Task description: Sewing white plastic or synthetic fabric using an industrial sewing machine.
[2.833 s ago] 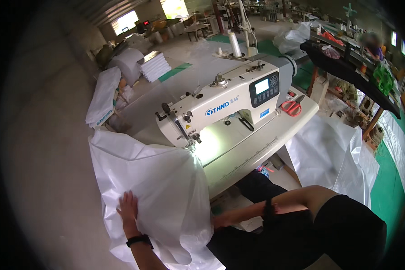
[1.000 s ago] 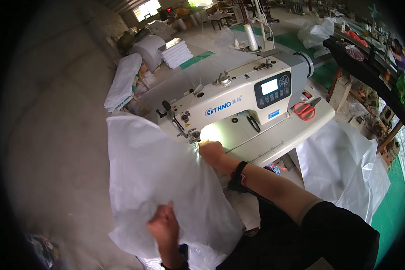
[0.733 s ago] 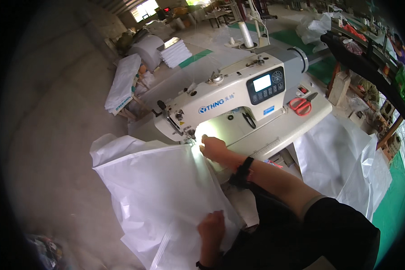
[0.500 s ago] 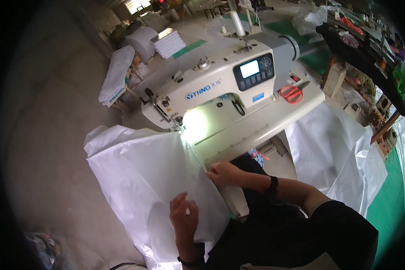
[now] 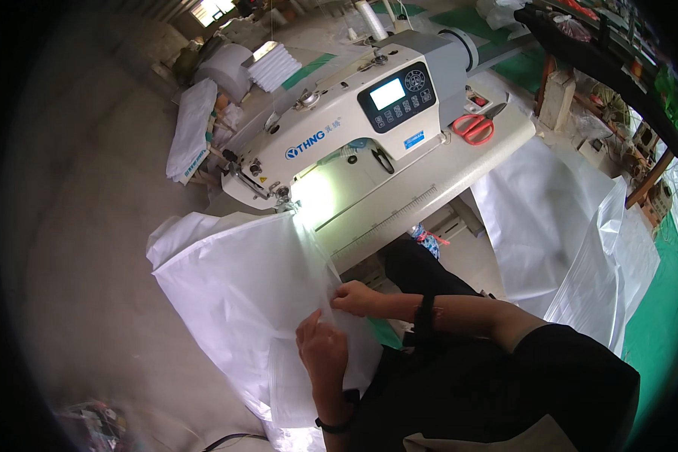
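A white plastic-like sheet (image 5: 230,279) runs from under the needle end of a white sewing machine (image 5: 309,124) down toward my lap, folded and creased. My right hand (image 5: 358,299) is closed in a pinch on the sheet's right edge, below the front of the machine bed. Just left of it and slightly nearer, my left hand (image 5: 324,348) lies over the sheet with fingers curled together at a fold; its fingertips are partly hidden. A bright lamp glows beside the needle, where the sheet's upper corner sits.
Red-handled scissors (image 5: 473,129) lie on the right of the machine bed. Another white sheet (image 5: 542,218) hangs at the right. A white thread cone (image 5: 371,20) stands behind the machine. Stacked white sheets (image 5: 275,66) are farther back, and a dark-topped bench (image 5: 580,68) is at far right.
My left hand has moved right and up, its raised fingers coming down onto the sheet beside my right hand. My right hand has shifted slightly left along the edge. The whole view has shifted slightly.
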### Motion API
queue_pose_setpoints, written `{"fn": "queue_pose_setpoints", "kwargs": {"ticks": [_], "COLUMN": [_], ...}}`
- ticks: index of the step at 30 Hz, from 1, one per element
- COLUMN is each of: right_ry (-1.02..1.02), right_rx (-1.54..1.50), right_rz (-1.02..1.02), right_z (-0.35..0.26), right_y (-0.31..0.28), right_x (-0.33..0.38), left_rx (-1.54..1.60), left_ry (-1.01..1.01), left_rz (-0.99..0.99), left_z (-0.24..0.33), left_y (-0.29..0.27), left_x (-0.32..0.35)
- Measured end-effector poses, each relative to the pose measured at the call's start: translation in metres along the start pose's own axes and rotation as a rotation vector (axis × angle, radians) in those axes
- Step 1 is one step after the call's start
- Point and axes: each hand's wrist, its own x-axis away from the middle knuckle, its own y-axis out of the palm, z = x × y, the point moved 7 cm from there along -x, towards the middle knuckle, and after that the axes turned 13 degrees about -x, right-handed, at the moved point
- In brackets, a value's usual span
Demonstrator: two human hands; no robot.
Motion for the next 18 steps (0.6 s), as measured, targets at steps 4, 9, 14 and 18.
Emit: {"fn": "queue_pose_setpoints", "kwargs": {"ticks": [4,9,14,18], "right_ry": [0.013,0.215,-0.043,-0.111], "right_rx": [-0.248,0.013,-0.266,-0.163], "right_rz": [-0.289,-0.241,0.011,-0.139], "right_z": [-0.033,-0.03,-0.02,-0.028], "right_y": [0.013,-0.005,-0.004,0.022], "right_x": [0.054,0.071,0.048,0.057], "left_rx": [-0.047,0.074,0.085,0.332], "left_ry": [0.045,0.081,0.165,0.0], "left_rz": [0.104,0.077,-0.027,-0.244], "left_z": [-0.015,-0.014,0.004,-0.006], "left_y": [-0.023,-0.025,-0.017,0.02], "left_x": [-0.007,-0.022,-0.027,-0.019]}}
